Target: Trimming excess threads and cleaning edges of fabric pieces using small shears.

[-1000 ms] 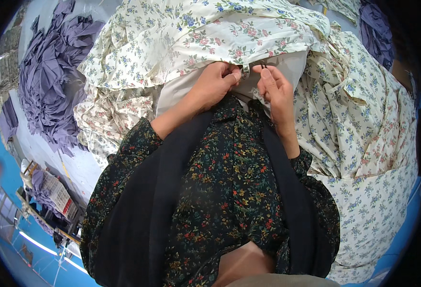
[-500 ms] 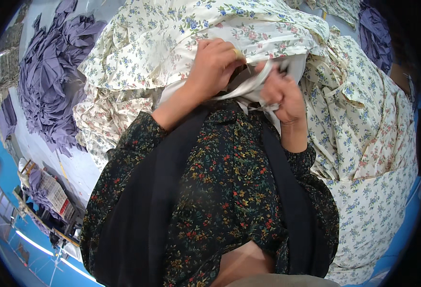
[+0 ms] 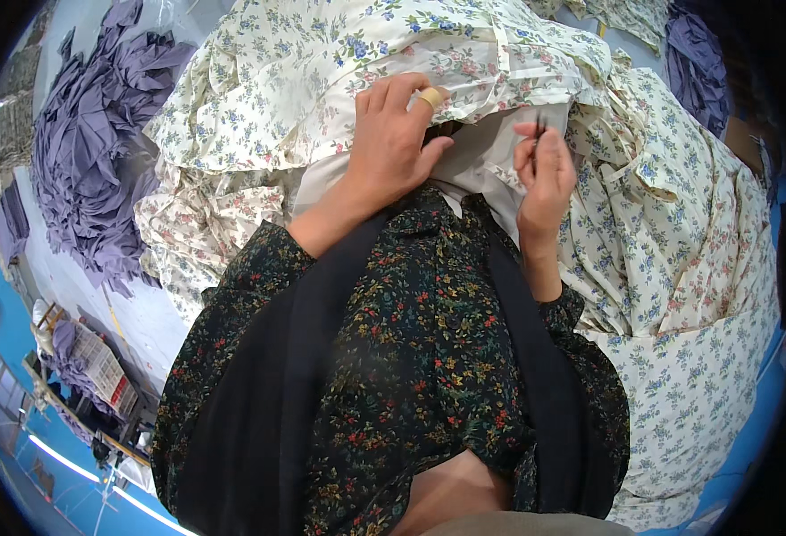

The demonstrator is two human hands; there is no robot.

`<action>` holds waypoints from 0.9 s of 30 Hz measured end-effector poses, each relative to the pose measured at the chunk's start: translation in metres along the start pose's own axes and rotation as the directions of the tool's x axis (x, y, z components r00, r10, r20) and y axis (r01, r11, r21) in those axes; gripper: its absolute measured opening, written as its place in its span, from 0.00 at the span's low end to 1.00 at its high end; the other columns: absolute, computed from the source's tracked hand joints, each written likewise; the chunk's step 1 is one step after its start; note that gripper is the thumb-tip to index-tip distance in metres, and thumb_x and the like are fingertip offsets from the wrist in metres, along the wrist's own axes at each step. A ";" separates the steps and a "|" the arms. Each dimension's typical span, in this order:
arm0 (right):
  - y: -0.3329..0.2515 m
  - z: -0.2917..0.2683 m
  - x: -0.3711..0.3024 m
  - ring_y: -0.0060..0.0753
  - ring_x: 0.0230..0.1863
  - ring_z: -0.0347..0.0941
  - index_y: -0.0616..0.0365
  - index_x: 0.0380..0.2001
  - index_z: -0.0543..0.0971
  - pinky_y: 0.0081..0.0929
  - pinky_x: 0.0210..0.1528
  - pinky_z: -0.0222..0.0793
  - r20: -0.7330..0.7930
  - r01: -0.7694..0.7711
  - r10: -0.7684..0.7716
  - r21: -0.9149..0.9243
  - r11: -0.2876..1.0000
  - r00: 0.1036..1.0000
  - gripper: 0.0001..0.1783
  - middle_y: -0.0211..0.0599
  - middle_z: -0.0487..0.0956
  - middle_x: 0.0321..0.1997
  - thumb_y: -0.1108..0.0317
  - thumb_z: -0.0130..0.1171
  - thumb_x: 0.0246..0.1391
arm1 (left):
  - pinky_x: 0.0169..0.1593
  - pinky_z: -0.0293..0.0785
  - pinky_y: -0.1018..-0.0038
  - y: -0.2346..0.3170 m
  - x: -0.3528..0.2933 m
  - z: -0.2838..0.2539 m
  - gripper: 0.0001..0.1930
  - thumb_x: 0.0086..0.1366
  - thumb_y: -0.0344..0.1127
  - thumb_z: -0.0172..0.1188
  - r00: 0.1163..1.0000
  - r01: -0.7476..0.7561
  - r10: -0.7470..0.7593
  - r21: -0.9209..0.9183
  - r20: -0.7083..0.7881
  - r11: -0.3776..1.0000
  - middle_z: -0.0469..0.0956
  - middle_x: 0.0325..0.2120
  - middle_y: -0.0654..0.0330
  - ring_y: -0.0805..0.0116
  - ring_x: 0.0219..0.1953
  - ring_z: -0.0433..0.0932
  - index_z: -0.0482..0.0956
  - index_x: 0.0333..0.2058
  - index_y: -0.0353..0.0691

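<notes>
My left hand [image 3: 391, 138] rests on the near edge of a white floral cloth [image 3: 313, 98], fingers bent over it and thumb spread apart. A yellow band [image 3: 430, 96] circles one of its fingers. To the right, my right hand [image 3: 547, 179] is closed around a small dark, slim tool [image 3: 541, 123] whose kind I cannot make out. It hovers over plain white cloth [image 3: 491, 147] below the floral edge. A narrow white strip [image 3: 503, 54] runs across the floral cloth beyond my hands.
More floral cloth [image 3: 679, 268] is heaped on the right. Crumpled purple cloth [image 3: 98, 152] lies on the pale table [image 3: 129, 326] at left, with another purple bundle [image 3: 697, 67] at the far right. A rack with boxes [image 3: 98, 357] stands lower left.
The white strip held between my hands is out of them, and a similar strip now lies farther off on the floral cloth. My left thumb and fingers have spread; my right hand has steadied.
</notes>
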State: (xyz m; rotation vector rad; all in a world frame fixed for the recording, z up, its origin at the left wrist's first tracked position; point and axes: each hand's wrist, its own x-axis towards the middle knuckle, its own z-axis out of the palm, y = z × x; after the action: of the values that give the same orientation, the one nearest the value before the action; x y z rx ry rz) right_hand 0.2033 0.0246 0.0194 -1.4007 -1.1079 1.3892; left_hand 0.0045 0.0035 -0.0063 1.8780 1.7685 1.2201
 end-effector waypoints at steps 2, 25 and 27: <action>0.005 0.007 -0.007 0.10 0.20 0.56 0.62 0.38 0.78 0.14 0.22 0.50 0.100 0.090 -0.077 -0.135 0.987 0.992 0.16 0.20 0.68 0.20 0.59 0.48 0.66 | 0.48 0.59 0.65 -0.011 -0.004 0.009 0.11 0.51 0.28 0.65 0.997 -0.075 0.070 0.132 0.039 0.988 0.74 0.30 0.63 0.63 0.40 0.73 0.80 0.35 0.44; -0.001 0.028 0.007 0.16 0.21 0.68 0.61 0.33 0.78 0.17 0.25 0.63 0.161 0.376 -0.346 -0.531 0.759 0.924 0.13 0.29 0.75 0.20 0.60 0.60 0.59 | 0.37 0.70 0.79 -0.010 0.017 0.002 0.11 0.64 0.34 0.60 0.806 0.592 -0.481 -0.468 0.346 0.656 0.80 0.29 0.62 0.78 0.31 0.73 0.79 0.38 0.29; -0.004 0.032 0.010 0.18 0.21 0.68 0.61 0.33 0.78 0.19 0.25 0.63 0.155 0.361 -0.329 -0.507 0.783 0.931 0.13 0.31 0.75 0.20 0.60 0.60 0.59 | 0.39 0.69 0.80 -0.009 0.024 -0.004 0.13 0.65 0.35 0.59 0.777 0.629 -0.490 -0.491 0.394 0.602 0.80 0.31 0.62 0.79 0.34 0.73 0.79 0.39 0.28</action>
State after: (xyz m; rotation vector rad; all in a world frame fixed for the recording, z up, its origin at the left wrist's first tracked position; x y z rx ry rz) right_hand 0.1707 0.0346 0.0199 -1.4287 -1.7870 0.8899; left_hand -0.0073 0.0258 -0.0015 0.9217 1.4315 1.0787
